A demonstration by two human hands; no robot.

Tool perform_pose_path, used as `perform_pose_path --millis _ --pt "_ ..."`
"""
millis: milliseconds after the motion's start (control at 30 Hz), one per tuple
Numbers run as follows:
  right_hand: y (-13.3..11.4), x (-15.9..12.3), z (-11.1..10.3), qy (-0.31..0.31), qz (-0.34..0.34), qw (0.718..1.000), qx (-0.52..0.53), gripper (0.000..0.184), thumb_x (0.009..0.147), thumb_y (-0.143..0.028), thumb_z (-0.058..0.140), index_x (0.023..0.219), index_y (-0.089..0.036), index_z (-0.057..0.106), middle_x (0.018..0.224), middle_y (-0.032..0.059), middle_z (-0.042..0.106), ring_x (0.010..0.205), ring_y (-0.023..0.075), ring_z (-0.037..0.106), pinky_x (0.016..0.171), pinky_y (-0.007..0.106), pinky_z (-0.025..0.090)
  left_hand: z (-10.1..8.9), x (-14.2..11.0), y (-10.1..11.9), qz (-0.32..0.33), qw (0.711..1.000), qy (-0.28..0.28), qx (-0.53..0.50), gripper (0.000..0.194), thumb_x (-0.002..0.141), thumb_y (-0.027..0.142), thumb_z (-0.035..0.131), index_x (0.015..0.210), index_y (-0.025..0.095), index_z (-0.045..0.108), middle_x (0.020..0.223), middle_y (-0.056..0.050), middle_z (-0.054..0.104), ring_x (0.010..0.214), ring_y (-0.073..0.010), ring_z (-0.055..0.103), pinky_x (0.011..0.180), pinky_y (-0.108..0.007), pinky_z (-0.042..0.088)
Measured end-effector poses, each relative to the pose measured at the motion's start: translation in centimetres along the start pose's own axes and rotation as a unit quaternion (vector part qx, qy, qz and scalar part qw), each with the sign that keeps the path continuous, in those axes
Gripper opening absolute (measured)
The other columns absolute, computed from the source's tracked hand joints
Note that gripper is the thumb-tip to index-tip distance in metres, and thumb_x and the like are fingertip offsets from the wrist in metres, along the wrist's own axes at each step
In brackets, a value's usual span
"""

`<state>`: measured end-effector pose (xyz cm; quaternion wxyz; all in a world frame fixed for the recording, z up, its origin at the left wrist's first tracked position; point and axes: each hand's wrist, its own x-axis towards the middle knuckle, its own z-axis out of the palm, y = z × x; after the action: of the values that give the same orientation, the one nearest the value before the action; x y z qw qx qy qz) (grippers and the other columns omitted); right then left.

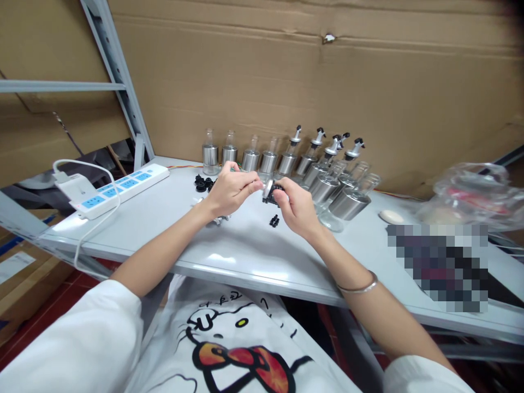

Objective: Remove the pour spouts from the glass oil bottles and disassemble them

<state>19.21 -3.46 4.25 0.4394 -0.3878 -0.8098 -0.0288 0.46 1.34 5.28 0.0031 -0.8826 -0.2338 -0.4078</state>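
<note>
Both hands meet over the middle of the table. My right hand (298,206) is closed around a bottle pourer (268,189) with a silver body and black parts. My left hand (231,191) is closed too, its thumb and forefinger pinching at the pourer's left end; the fingers hide the exact grip. Below the pourer lie small black pieces (274,220). Black stopper parts (200,183) sit left of my left hand. Silver spout parts (221,220) lie partly hidden under my left wrist.
Glass bottles with steel sleeves (210,155) line the back; several at the right (350,203) stand close together, some topped with pourers (320,136). A power strip (123,188) lies left. A white oval object (392,217) and plastic bags (470,196) are at the right.
</note>
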Motion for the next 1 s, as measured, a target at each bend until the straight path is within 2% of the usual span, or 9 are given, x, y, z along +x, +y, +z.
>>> perform_pose_path --millis 167,267,400,467,567,633,767,867,1000 --pt "0.9 0.2 -0.2 0.016 -0.119 0.989 -0.083 0.038 0.1 -0.045 0.022 0.093 -0.02 0.05 0.079 0.0057 0.053 0.073 0.018 0.052 0.069 0.03 0.043 0.0 0.3 0.8 -0.084 0.986 -0.015 -0.146 0.062 0.092 0.066 0.019 0.053 0.02 0.035 0.048 0.002 0.04 0.052 -0.0128 0.039 0.063 -0.033 0.04" --pt "1.1 0.3 -0.3 0.009 -0.156 0.983 -0.1 0.029 0.1 -0.039 0.029 0.099 -0.019 0.05 0.086 0.0087 0.056 0.08 0.0203 0.053 0.073 0.033 0.045 0.1 0.6 0.9 -0.158 0.943 -0.063 -0.285 0.061 0.087 0.07 0.031 0.051 0.021 0.028 0.046 0.003 0.029 0.044 -0.0102 0.029 0.047 -0.03 0.029" --pt "1.1 0.4 -0.7 0.022 -0.2 0.974 -0.108 0.019 0.099 -0.029 0.035 0.107 -0.02 0.05 0.095 0.0105 0.059 0.087 0.0217 0.056 0.075 0.036 0.047 -0.2 1.1 -0.1 -0.228 0.885 -0.116 -0.388 0.06 0.084 0.069 0.041 0.051 0.023 0.021 0.044 0.006 0.019 0.038 -0.0071 0.02 0.041 -0.028 0.02" --pt "1.1 0.3 -1.1 0.069 -0.199 0.972 -0.102 0.02 0.098 -0.024 0.036 0.112 -0.022 0.05 0.1 0.0105 0.059 0.092 0.0219 0.057 0.08 0.038 0.048 -0.9 1.2 -1.4 -0.256 0.877 -0.073 -0.4 0.059 0.085 0.067 0.041 0.051 0.023 0.022 0.043 0.006 0.019 0.037 -0.0065 0.021 0.04 -0.026 0.02" --pt "1.2 0.2 -1.3 0.135 -0.149 0.976 -0.078 0.024 0.096 -0.023 0.039 0.118 -0.023 0.05 0.105 0.0109 0.06 0.099 0.0225 0.058 0.087 0.041 0.047 -2.2 1.1 -3.5 -0.277 0.879 0.064 -0.382 0.054 0.089 0.061 0.04 0.054 0.021 0.03 0.047 0.005 0.026 0.039 -0.007 0.028 0.04 -0.023 0.026" --pt "1.2 0.1 -0.8 0.104 -0.122 0.986 -0.048 0.024 0.095 -0.023 0.042 0.116 -0.021 0.053 0.104 0.0107 0.061 0.098 0.0217 0.059 0.086 0.039 0.049 -2.7 0.8 -4.6 -0.265 0.886 0.117 -0.362 0.047 0.09 0.054 0.043 0.059 0.019 0.038 0.052 0.004 0.034 0.043 -0.0079 0.036 0.041 -0.022 0.032" --pt "1.4 0.1 1.7 -0.065 -0.065 0.996 0.002 0.019 0.09 -0.018 0.049 0.108 -0.018 0.057 0.098 0.0091 0.064 0.085 0.0183 0.061 0.077 0.032 0.05 -2.5 0.0 -5.9 -0.257 0.895 0.157 -0.328 0.035 0.092 0.045 0.045 0.069 0.018 0.046 0.059 0.003 0.047 0.049 -0.0094 0.048 0.051 -0.023 0.042" --pt "1.5 0.6 3.5 -0.155 -0.002 0.988 -0.004 0.019 0.083 -0.01 0.056 0.101 -0.016 0.059 0.092 0.0073 0.065 0.075 0.0161 0.059 0.072 0.029 0.047 -1.8 -0.7 -6.5 -0.29 0.891 0.141 -0.319 0.031 0.094 0.043 0.043 0.074 0.019 0.044 0.064 0.002 0.055 0.055 -0.0097 0.054 0.058 -0.023 0.044" --pt "1.9 2.5 5.0 -0.18 0.051 0.982 -0.035 0.023 0.079 -0.002 0.056 0.098 -0.013 0.063 0.093 0.0076 0.065 0.075 0.0144 0.058 0.073 0.025 0.043 -1.3 -1.5 -7.3 -0.311 0.896 0.114 -0.296 0.025 0.093 0.039 0.045 0.079 0.019 0.044 0.071 0.002 0.06 0.063 -0.0096 0.058 0.06 -0.02 0.042"
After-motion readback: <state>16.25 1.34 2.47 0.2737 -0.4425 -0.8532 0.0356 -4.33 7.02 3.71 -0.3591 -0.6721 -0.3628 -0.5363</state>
